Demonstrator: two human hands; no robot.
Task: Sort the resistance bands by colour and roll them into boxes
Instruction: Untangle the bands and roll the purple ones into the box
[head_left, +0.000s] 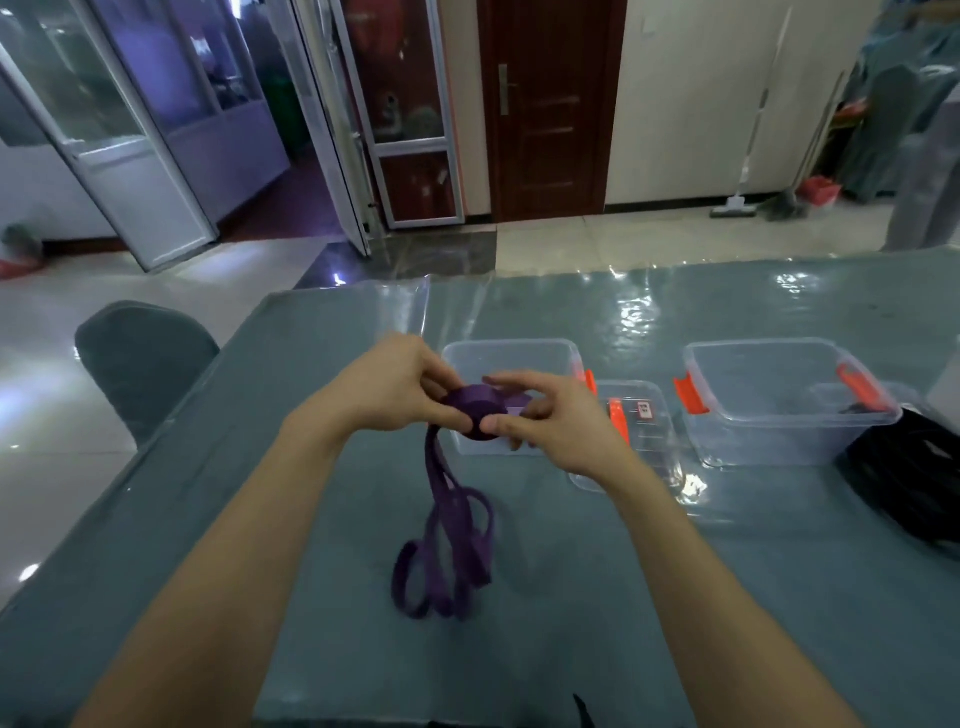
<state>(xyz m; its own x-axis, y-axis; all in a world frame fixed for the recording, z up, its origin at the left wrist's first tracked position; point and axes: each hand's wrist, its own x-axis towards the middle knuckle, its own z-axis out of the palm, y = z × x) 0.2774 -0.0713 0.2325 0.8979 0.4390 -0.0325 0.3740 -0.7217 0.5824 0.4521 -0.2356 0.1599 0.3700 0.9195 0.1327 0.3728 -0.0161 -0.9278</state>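
Note:
A purple resistance band (474, 413) is partly wound into a tight roll held above the table. My left hand (387, 387) grips the roll from the left, and my right hand (550, 423) pinches it from the right with thumb and fingers. The unrolled tail (441, 551) hangs down in loops onto the table. Behind the roll stands an open clear box (511, 351). A second clear box (779, 408) with orange latches sits at the right. Black bands (914, 478) lie heaped beside it at the right edge.
A clear lid (641, 415) with orange clips lies flat between the two boxes. The table (260, 467) has a grey-blue cloth under clear plastic. A grey covered chair (140, 364) stands at the table's left side. Doors and mops are far behind.

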